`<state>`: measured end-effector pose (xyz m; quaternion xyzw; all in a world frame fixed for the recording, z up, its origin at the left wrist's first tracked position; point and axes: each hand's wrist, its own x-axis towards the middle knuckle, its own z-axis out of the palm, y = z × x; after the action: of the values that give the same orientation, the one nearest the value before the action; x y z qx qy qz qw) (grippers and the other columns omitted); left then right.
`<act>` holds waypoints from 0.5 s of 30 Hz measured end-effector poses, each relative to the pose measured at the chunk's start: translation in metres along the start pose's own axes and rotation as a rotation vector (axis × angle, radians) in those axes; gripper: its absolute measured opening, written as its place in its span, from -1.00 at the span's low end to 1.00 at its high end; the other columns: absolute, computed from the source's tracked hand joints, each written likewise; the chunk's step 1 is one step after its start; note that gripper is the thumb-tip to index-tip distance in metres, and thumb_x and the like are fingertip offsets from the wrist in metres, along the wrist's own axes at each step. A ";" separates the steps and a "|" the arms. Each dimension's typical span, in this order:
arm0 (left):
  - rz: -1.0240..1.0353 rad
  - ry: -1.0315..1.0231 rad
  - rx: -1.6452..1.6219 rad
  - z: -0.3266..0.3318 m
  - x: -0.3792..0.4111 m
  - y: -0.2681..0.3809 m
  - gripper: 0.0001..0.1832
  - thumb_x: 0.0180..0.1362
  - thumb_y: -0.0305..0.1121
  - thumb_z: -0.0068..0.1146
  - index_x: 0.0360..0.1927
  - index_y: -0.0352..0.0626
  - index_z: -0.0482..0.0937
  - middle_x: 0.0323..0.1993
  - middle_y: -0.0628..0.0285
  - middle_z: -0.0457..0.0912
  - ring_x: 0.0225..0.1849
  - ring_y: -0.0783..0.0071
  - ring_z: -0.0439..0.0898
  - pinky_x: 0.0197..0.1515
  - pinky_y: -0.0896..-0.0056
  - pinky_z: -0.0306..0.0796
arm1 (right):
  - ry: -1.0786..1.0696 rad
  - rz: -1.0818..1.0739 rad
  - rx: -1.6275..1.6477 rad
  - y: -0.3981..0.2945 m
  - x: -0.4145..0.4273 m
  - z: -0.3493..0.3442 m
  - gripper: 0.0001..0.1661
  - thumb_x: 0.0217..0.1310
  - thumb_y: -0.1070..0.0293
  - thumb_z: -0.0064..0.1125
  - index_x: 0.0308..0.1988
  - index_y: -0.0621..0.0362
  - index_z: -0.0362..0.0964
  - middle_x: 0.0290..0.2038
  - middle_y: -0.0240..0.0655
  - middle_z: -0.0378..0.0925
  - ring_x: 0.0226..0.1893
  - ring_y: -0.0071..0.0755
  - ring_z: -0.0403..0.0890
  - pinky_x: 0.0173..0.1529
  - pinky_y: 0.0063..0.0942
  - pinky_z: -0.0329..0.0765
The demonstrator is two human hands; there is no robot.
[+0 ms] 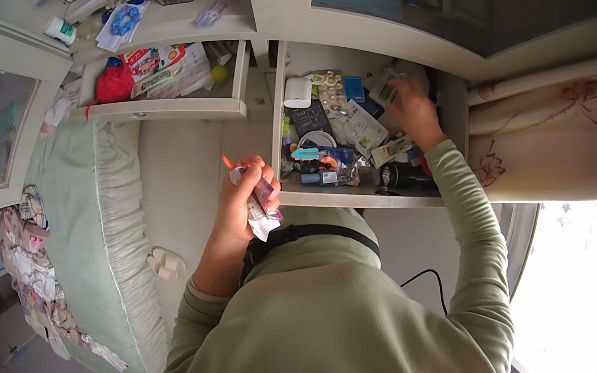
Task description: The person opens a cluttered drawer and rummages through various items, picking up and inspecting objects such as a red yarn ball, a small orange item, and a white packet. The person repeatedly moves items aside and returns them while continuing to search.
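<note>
In my left hand is a bunch of crumpled papers or wrappers, with the tip of a thin orange stick poking out above the thumb. My right hand reaches into the open right drawer. Its fingertips are at a small pale packet; whether they grip it is unclear. Around it lie a white printed packet, a blister pack, a white case, a black calculator-like item, a turquoise hair clip and a black cylinder.
A second open drawer at left holds papers and a red mesh bundle. Above it, a shelf carries a pill bottle. A green-covered bed stands left, slippers on the floor, a curtain at right.
</note>
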<state>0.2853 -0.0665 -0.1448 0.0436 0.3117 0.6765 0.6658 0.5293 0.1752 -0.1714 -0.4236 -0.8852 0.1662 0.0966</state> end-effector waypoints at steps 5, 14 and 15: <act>0.027 -0.010 -0.016 -0.002 0.001 -0.001 -0.87 0.20 -0.27 -0.04 -0.23 -0.03 0.40 -0.49 0.36 0.32 -0.56 0.57 0.31 -0.62 0.60 0.25 | -0.164 0.061 0.043 -0.011 0.001 0.003 -0.35 -0.22 0.24 0.33 -0.07 0.16 0.27 -0.17 -0.11 0.42 -0.19 -0.09 0.50 -0.15 -0.30 0.46; 0.040 0.014 -0.019 0.000 0.001 -0.001 -0.88 0.20 -0.28 -0.06 -0.24 -0.04 0.39 -0.50 0.35 0.31 -0.56 0.57 0.31 -0.62 0.61 0.26 | -0.494 0.121 0.143 0.002 -0.002 0.020 -0.47 -0.16 0.19 0.30 -0.19 0.28 0.36 -0.46 -0.20 0.51 -0.48 -0.21 0.53 -0.37 -0.34 0.45; 0.042 0.001 -0.024 -0.001 0.002 -0.001 -0.88 0.20 -0.28 -0.06 -0.24 -0.04 0.39 -0.50 0.35 0.31 -0.56 0.57 0.31 -0.62 0.61 0.26 | -0.454 0.152 0.278 0.013 0.001 0.021 -0.50 -0.12 0.20 0.29 -0.20 0.28 0.38 -0.45 -0.23 0.51 -0.49 -0.27 0.52 -0.39 -0.36 0.44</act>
<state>0.2858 -0.0652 -0.1467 0.0418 0.3029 0.6941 0.6518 0.5318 0.1792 -0.1953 -0.4234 -0.8185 0.3836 -0.0595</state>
